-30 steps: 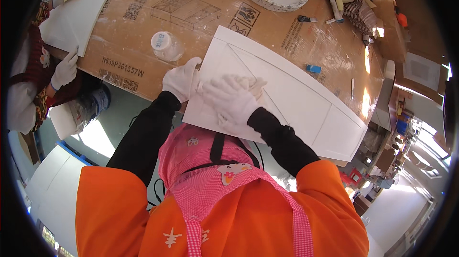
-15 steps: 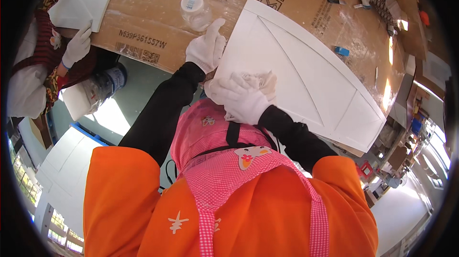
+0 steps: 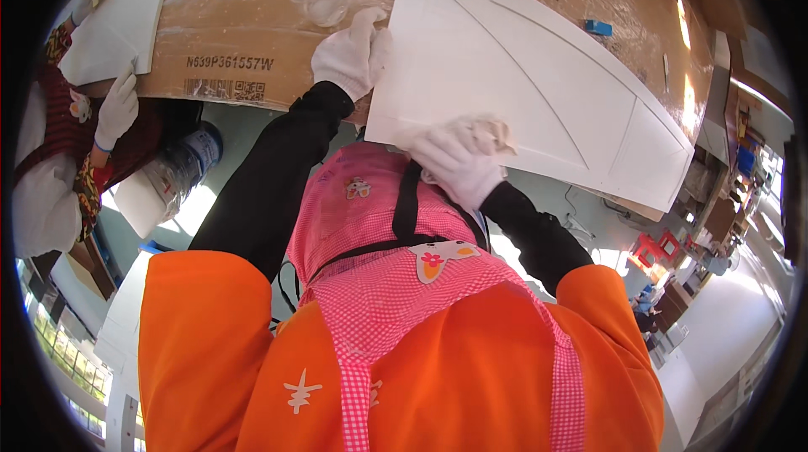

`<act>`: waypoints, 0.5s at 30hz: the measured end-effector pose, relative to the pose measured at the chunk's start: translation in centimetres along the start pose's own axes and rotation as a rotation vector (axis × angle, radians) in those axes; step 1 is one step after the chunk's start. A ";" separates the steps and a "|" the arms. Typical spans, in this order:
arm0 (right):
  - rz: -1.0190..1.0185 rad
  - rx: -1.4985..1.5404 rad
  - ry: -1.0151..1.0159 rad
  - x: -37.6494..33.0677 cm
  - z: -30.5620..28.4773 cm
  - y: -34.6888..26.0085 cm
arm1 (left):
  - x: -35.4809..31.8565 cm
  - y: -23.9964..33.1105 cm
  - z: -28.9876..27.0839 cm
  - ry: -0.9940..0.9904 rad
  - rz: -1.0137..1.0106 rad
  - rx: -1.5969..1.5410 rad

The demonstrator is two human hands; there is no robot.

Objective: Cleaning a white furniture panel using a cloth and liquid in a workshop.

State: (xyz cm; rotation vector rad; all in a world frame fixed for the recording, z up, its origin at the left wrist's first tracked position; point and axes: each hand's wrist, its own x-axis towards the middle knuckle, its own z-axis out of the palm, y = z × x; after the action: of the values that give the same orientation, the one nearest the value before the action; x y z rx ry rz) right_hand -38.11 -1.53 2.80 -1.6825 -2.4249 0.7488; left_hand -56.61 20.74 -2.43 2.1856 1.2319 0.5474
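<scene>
A white panel (image 3: 497, 65) with a curved far edge and thin raised or grooved lines lies on the cardboard-covered table. My left hand (image 3: 352, 55), in a white glove, is closed at the panel's left edge, its fingers curled against it. At the panel's near edge, my gloved right hand (image 3: 454, 164) is closed on a crumpled whitish cloth (image 3: 486, 134), pressing it to the panel; motion blurs the fingers a little. Beyond my left hand, a clear plastic jar (image 3: 324, 4) with a white lid stands on the cardboard.
At the left, a co-worker's gloved hand (image 3: 118, 107) is beside another white panel (image 3: 126, 23). Below that table edge sits a clear plastic bucket (image 3: 195, 153). A small blue block (image 3: 598, 28) lies past my panel's curved edge. A red frame-like object (image 3: 655, 248) is at the right.
My right hand and the cloth have shifted right along the panel's near edge. The view has moved, so the jar and table appear higher. My left hand stays at the panel's left edge.
</scene>
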 end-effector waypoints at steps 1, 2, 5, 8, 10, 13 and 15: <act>-0.078 -0.074 0.088 -3.1 1.1 2.8 | 0.3 0.3 0.1 -0.022 0.016 0.054; -0.082 -0.103 0.068 -4.9 -0.5 4.4 | 0.2 0.2 -0.2 -0.025 0.010 0.060; 0.109 -0.201 0.201 -9.7 -0.9 6.1 | 0.4 1.0 -0.3 -0.110 -0.049 0.111; 0.317 -0.166 0.301 -7.3 0.2 4.8 | 0.7 1.7 0.1 -0.107 -0.017 0.092; 0.383 -0.100 0.273 -1.0 -0.2 1.4 | 0.8 1.6 0.3 -0.071 0.002 0.101; 0.156 -0.020 0.381 7.7 1.2 -3.9 | 0.8 0.9 0.6 -0.064 -0.010 0.124; 0.173 -0.009 0.610 9.9 3.7 -5.6 | 0.8 -0.5 0.8 -0.042 -0.033 0.083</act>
State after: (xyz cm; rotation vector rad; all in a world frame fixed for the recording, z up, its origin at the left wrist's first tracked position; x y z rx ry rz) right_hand -48.04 4.61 0.11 -1.8027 -1.8828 0.1853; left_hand -56.07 21.43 -3.35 2.2293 1.2867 0.4428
